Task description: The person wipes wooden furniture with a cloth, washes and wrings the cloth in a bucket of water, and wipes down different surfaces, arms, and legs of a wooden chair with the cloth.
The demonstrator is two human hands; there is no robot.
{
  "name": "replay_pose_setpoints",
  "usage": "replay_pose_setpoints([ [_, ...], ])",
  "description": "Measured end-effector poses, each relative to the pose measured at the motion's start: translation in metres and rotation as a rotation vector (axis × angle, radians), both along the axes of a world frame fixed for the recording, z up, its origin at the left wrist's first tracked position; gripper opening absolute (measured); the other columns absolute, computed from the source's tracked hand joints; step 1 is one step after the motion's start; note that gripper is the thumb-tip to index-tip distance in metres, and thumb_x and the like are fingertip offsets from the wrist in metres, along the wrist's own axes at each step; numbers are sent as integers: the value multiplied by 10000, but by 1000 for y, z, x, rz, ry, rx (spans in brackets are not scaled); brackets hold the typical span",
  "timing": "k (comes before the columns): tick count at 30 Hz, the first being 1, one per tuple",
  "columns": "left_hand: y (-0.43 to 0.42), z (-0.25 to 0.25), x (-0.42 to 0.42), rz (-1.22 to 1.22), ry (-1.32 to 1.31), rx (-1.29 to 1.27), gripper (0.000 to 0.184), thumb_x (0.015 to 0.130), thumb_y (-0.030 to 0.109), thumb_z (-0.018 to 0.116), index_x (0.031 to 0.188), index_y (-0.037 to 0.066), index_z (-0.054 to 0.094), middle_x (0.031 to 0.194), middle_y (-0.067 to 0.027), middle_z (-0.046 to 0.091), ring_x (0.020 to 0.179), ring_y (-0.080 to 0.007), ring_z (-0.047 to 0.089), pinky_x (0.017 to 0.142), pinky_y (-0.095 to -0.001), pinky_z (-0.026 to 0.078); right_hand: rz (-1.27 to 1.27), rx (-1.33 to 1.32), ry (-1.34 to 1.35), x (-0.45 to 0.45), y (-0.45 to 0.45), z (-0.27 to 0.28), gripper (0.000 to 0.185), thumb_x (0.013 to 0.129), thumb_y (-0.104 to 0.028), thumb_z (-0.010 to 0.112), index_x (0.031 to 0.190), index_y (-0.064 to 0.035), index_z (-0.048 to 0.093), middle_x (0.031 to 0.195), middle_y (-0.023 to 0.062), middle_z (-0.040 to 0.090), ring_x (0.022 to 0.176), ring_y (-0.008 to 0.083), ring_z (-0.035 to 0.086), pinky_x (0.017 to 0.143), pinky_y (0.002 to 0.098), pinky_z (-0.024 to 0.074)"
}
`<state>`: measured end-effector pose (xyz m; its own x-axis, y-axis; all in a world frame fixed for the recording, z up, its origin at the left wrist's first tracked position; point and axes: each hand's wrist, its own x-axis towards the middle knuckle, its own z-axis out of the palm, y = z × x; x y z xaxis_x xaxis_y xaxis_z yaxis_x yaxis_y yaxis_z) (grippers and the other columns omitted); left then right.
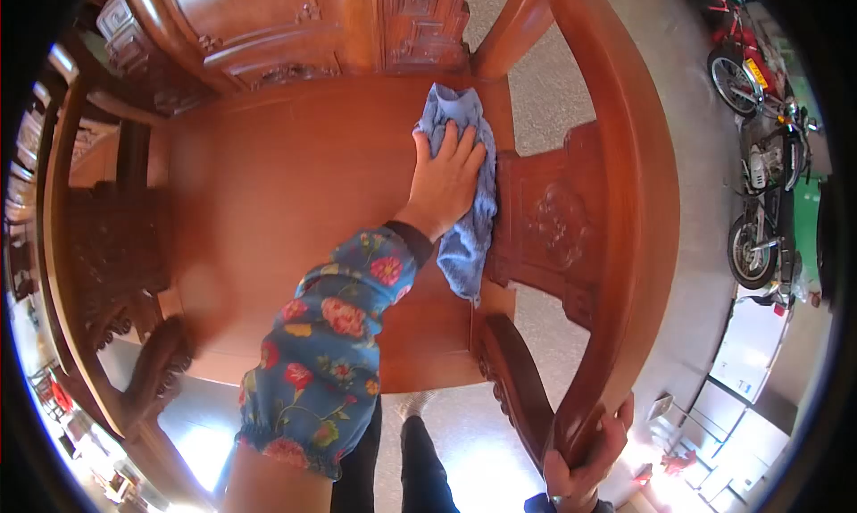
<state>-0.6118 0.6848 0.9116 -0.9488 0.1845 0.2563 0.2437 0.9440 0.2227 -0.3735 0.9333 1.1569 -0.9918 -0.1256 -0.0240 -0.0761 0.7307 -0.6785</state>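
My left hand point(444, 178) presses a blue cloth point(466, 254) onto the brown wooden seat point(295, 200) of a large carved chair, along the seat's right edge. Its fingers are spread a little over the bunched cloth, whose lower end trails toward the front of the seat. A floral sleeve cover is on this forearm. My right hand point(589, 459) is wrapped round the front end of the curved right armrest point(638, 200), thumb on the inner side and fingers on the outer. Beside the cloth stands the carved side panel point(549, 218) under that armrest.
The carved backrest point(277, 22) rises behind the seat, and the left armrest point(58, 245) borders the other side. Parked motorcycles point(759, 165) stand on the grey floor point(696, 245) at the far right. Other wooden furniture shows at the left edge.
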Motion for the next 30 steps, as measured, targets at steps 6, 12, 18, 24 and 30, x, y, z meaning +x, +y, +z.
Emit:
replay_pose_setpoints([
  [6,-6,-20,-84,-11,88,-36,373,858,193,507,1213,79,528,1339,-135,485,1251,-343,406,962,-683,261,10,-9,-93,-15,-18,20,745,755,-234,720,1380,-74,347,1456,371,207,1357,501,241,1081,575,262],
  [12,-13,-21,-80,-2,113,-37,369,861,244,511,1187,77,559,1292,-129,519,1230,-329,423,968,-691,247,-8,39,-116,-7,-15,26,746,787,-254,727,1399,-84,336,1480,332,192,1354,475,264,1082,558,289],
  [18,-119,-8,-35,125,-56,-108,466,888,307,527,1288,70,493,1368,-138,470,1279,-317,404,1023,-644,231,-40,64,-131,-8,-15,23,757,812,-311,720,1412,-78,322,1496,309,191,1354,453,285,1072,551,320],
  [24,-228,-18,10,390,-90,-234,460,897,304,515,1305,95,476,1395,-100,449,1291,-321,400,1014,-647,262,3,43,-110,-11,-10,20,784,790,-330,733,1402,-67,319,1481,334,205,1348,491,282,1077,574,294],
  [30,-278,-18,11,793,-269,-381,416,898,301,503,1251,84,465,1324,-130,495,1223,-326,458,950,-617,340,31,31,-104,-1,1,13,774,767,-244,719,1383,-18,309,1442,309,262,1361,535,211,1086,619,237],
])
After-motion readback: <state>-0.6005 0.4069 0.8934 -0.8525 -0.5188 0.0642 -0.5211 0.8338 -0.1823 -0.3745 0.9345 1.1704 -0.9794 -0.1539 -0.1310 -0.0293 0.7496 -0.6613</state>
